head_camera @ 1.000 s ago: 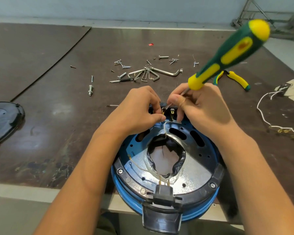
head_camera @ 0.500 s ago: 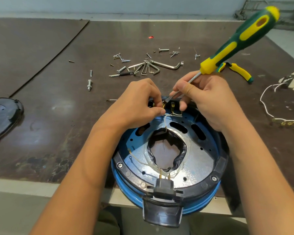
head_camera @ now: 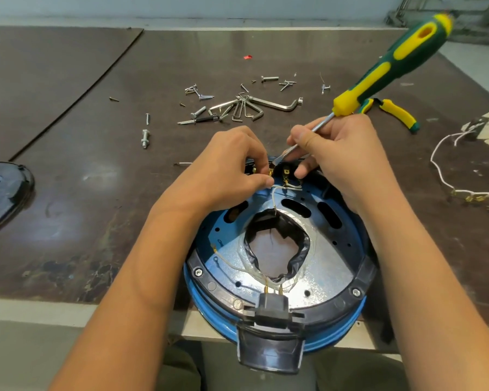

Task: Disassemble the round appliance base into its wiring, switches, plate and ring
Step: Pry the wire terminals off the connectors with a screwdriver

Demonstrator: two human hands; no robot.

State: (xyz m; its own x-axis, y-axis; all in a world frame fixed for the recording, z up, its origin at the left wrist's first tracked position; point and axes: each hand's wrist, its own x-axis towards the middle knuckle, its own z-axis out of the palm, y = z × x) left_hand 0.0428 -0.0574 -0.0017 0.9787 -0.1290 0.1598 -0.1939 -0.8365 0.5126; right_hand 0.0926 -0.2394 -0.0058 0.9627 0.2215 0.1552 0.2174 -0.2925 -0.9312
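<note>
Head view: round appliance base [head_camera: 277,266] at lower centre, overhanging surface [head_camera: 96,193] edge. Right hand [head_camera: 342,162] grips screwdriver [head_camera: 378,77], shaft slanting down-left to terminals. Left hand [head_camera: 232,165] pinches wire [head_camera: 277,190] alongside tip.

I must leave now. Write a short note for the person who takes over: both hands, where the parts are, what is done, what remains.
Left hand: pinches a wire at the far terminals.
Right hand: holds the screwdriver by its shaft, tip at those terminals.
Base: at the table's near edge, overhanging it.
Done: cover off, at left; one white wire out, at right; screws loose on the table.
Left: remaining wiring, switches, plate and ring, all in place.
</note>
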